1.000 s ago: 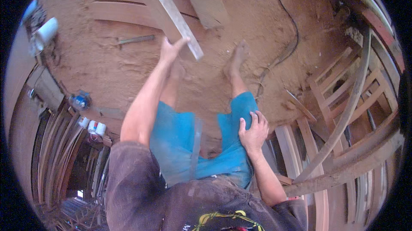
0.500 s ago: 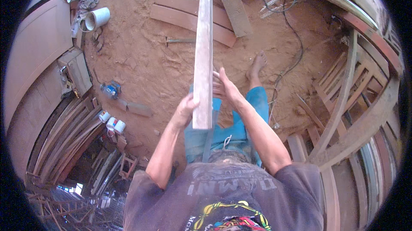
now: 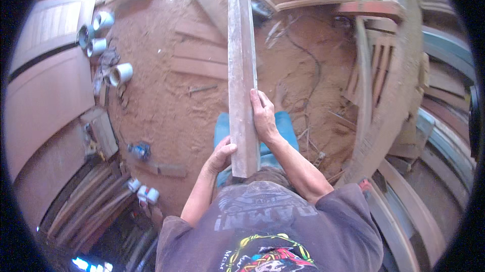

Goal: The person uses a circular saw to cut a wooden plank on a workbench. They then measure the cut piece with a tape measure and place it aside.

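Note:
A long, squared wooden beam point(image 3: 244, 90) with a worn, pale face points away from my chest, its near end close to my shirt. My left hand point(image 3: 221, 154) grips its left side low down, near that end, with the thumb against the edge and the other fingers hidden beneath. Farther up on the right side, my right hand point(image 3: 263, 115) is closed round the beam, thumb and fingertips at its edge. The beam hides part of my legs in blue trousers point(image 3: 286, 129) and some of the ground.
Reddish boards point(image 3: 201, 52) and a hammer-like tool point(image 3: 203, 89) lie on the sandy ground ahead. White buckets point(image 3: 121, 74) and a blue power tool point(image 3: 139, 151) are to the left. A big curved timber point(image 3: 389, 115) stands at the right, near a trailing cable point(image 3: 317, 70).
The beam has come closer to me, its near end now by my shirt. My right hand has gone from flat fingers to gripping its side. The whole view has shifted.

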Action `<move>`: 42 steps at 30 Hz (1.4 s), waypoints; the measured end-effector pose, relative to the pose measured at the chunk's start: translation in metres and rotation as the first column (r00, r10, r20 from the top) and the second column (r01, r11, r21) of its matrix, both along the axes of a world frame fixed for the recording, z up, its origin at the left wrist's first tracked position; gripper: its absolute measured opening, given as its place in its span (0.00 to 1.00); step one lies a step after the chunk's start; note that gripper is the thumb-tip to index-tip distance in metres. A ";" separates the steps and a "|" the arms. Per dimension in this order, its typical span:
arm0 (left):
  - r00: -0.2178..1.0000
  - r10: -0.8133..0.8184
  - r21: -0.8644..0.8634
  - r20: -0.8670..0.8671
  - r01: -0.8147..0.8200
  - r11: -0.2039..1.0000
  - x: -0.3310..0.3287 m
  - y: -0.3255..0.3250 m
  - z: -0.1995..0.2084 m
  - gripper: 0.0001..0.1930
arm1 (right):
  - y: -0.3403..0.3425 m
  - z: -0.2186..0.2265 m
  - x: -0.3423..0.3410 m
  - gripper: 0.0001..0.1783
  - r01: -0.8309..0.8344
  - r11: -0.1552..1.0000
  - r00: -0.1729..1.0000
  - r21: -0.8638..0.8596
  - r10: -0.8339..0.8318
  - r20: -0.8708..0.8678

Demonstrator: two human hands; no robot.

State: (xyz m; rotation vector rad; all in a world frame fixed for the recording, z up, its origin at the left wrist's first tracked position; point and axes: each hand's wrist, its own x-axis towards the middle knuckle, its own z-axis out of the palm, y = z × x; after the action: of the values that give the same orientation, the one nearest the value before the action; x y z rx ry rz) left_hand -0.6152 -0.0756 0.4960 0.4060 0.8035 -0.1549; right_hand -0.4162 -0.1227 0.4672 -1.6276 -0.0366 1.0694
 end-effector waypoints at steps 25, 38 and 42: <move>0.716 -0.661 0.228 -0.224 0.698 0.679 0.272 -0.129 0.012 0.42 | -0.234 0.115 0.171 0.51 0.429 0.859 0.756 -0.279 -0.172 0.631; 0.771 -0.261 -0.625 0.581 0.628 0.463 0.265 -0.102 -0.022 0.35 | -0.217 0.101 0.177 0.45 0.186 0.973 0.982 0.137 -0.186 -0.006; 0.829 -0.217 -0.591 0.515 0.527 0.611 0.273 -0.078 0.016 0.31 | -0.193 0.112 0.164 0.36 0.180 0.983 0.977 -0.038 -0.174 0.124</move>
State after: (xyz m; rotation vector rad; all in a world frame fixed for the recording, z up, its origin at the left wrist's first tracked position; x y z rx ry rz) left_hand -0.3419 -0.1540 0.5118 -0.1601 0.1823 -0.7533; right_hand -0.2520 -0.3159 0.5791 -1.7038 0.0548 0.8417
